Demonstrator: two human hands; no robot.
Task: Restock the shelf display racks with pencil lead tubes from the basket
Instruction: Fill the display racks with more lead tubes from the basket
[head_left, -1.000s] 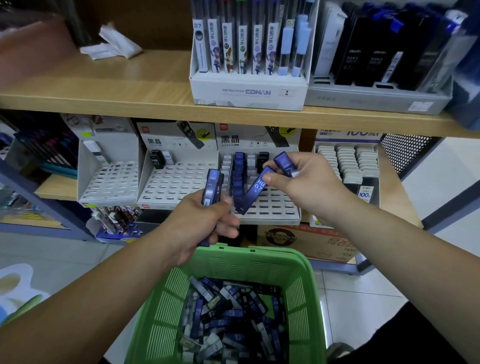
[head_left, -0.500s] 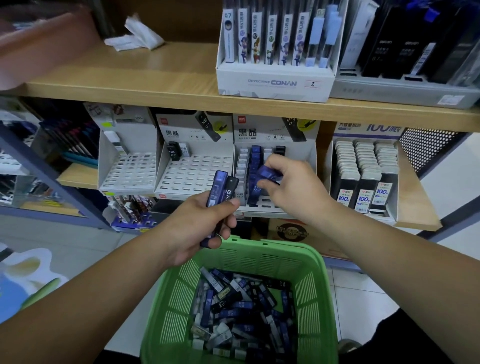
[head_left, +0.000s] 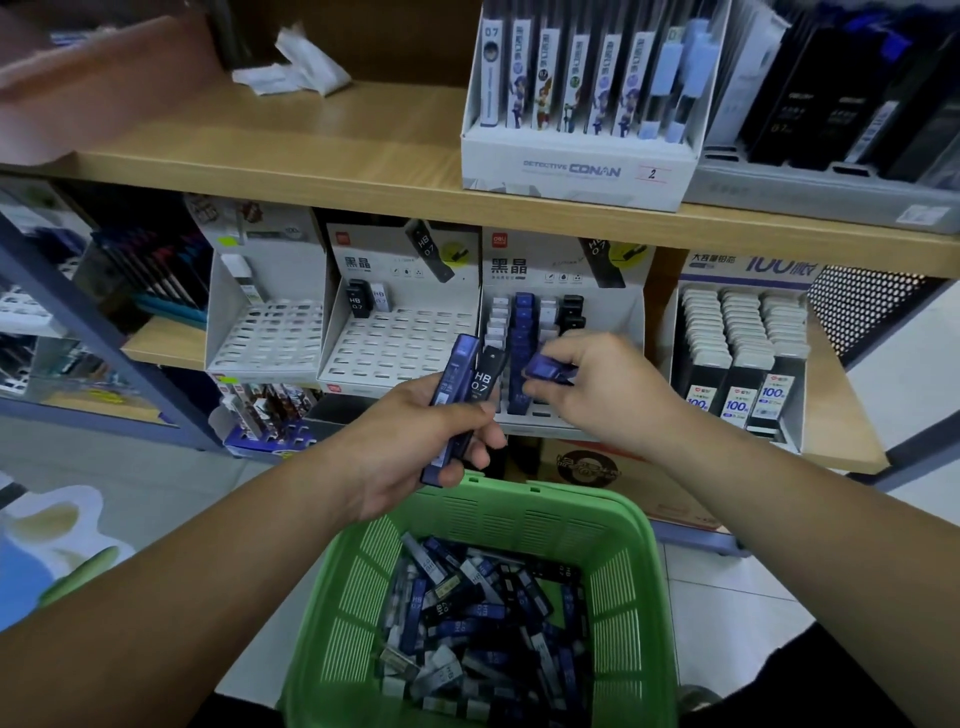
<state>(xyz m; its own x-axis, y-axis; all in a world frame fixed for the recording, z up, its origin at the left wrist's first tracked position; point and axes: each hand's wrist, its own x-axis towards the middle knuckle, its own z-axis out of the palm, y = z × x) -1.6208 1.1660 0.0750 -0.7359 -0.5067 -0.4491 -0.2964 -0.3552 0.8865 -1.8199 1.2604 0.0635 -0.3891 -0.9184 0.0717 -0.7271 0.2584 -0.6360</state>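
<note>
Two tubes (head_left: 483, 382) sit gripped in your left hand (head_left: 415, 441); your right hand (head_left: 602, 387) pinches a blue tube (head_left: 548, 370) at the rack (head_left: 631, 317).

Right hand (head_left: 602, 387) lower, at rack (head_left: 618, 306)

Basket (head_left: 519, 514) before shelf; 3 racks (head_left: 400, 348) side by side beneath upper shelf (head_left: 311, 171).

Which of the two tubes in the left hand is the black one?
The black tube, marked HB 0.7, is nearer the right hand; the blue tube is farther.
</note>
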